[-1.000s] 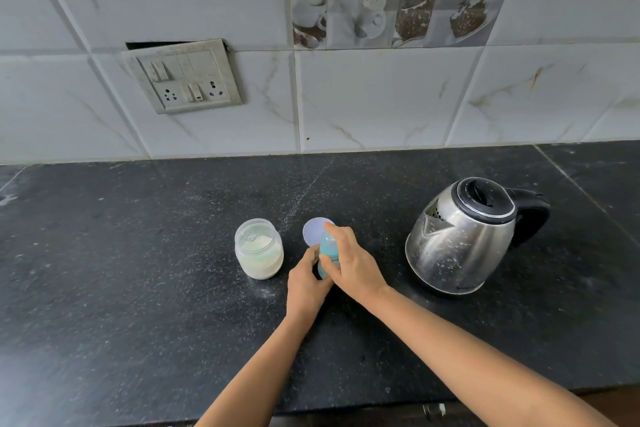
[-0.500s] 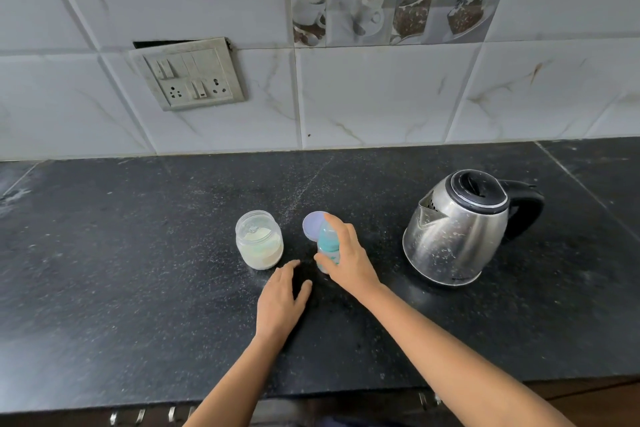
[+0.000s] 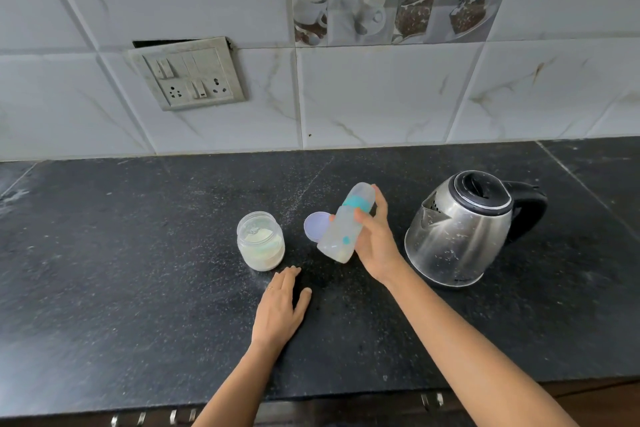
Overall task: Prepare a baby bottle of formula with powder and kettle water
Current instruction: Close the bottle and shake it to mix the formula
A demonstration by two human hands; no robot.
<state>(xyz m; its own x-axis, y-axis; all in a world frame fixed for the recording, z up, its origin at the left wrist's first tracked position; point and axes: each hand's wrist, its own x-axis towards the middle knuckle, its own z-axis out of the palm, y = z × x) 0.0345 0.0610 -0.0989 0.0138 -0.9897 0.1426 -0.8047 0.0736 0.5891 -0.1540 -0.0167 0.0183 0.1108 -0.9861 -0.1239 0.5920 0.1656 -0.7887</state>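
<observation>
Your one view comes from the camera on your head, looking forward and down over the black speckled stone counter [image 3: 138, 288] toward the white marble-veined tiled wall [image 3: 381, 97] — near enough that your bare forearms [image 3: 467, 350] enter from the bottom edge. The wide lens takes in the counter from front lip to wall, the steel kettle with a black handle [image 3: 457, 239] right of centre.
</observation>
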